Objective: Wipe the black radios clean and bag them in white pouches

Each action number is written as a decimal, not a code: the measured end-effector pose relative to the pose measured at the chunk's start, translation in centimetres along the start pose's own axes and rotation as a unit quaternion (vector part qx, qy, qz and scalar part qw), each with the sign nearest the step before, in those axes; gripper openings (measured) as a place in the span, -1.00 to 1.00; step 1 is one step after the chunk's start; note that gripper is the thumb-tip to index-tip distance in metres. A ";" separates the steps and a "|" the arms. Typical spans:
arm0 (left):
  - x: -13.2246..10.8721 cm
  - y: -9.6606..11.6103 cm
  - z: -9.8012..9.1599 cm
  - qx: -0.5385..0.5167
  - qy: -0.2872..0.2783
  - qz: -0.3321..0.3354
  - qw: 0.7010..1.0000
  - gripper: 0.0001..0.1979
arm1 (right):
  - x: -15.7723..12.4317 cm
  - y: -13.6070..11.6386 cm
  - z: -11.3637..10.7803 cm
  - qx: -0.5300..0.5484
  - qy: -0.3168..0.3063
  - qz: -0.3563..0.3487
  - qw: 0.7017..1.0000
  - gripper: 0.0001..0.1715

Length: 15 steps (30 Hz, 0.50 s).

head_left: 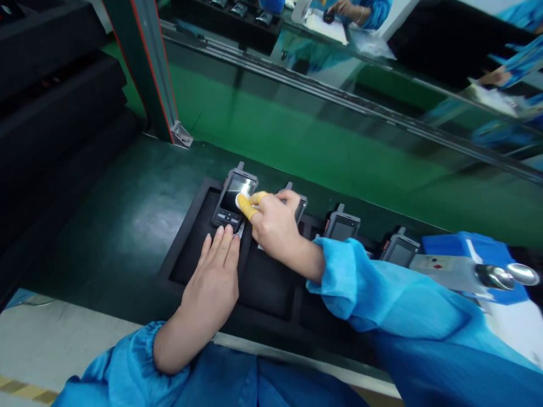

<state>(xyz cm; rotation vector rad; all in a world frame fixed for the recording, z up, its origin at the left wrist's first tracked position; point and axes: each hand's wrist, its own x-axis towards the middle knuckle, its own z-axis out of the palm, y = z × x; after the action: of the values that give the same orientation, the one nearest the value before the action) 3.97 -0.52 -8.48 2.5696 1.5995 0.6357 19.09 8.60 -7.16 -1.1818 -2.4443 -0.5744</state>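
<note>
A black foam tray lies on the dark green belt and holds several grey handheld radios in a row. My left hand lies flat with its fingers together and stretched out, fingertips touching the bottom end of the leftmost radio. My right hand wears yellow finger cots on thumb and forefinger and pinches a small white piece against that radio's screen. Both arms are in blue sleeves. A second radio is partly hidden behind my right hand.
Two more radios stand in the tray to the right. A blue box with a metal tool lies at the right. Stacked black trays fill the left. A metal post stands behind. Other people's hands work across the line.
</note>
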 end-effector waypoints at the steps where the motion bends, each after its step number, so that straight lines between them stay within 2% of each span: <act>1: 0.0 0.0 0.0 -0.017 0.010 -0.004 1.000 -0.57 | -0.4 -0.7 -0.2 0.010 0.011 -0.015 1.000 -0.60; 3: -0.2 -0.1 -0.1 -0.060 0.043 -0.018 0.997 -0.61 | -1.2 -2.1 -0.7 0.034 0.022 -0.031 0.999 -0.61; 5: -0.2 -0.1 -0.2 -0.091 0.080 -0.036 0.992 -0.66 | -1.6 -3.0 -1.2 0.063 0.006 -0.045 0.997 -0.61; 7: -0.3 -0.1 -0.3 -0.093 0.096 -0.053 0.990 -0.69 | -1.4 -2.9 -1.5 0.084 -0.017 -0.064 0.994 -0.60; 9: -0.2 0.0 -0.3 -0.078 0.085 -0.060 0.992 -0.69 | -0.4 -1.8 -1.5 0.081 -0.032 -0.062 0.994 -0.60; 13: 0.0 0.1 -0.3 -0.056 0.059 -0.051 0.995 -0.69 | 2.8 1.1 -0.6 0.045 -0.075 0.061 0.994 -0.60; 15: 0.1 0.2 -0.3 -0.048 0.056 -0.050 0.996 -0.68 | 3.8 1.6 -0.1 0.042 -0.106 0.095 0.989 -0.58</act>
<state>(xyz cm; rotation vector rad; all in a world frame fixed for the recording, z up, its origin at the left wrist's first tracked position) 4.03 -0.58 -8.15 2.4081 1.6737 0.8396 18.15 11.93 -4.92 -1.4863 -2.4596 -0.2998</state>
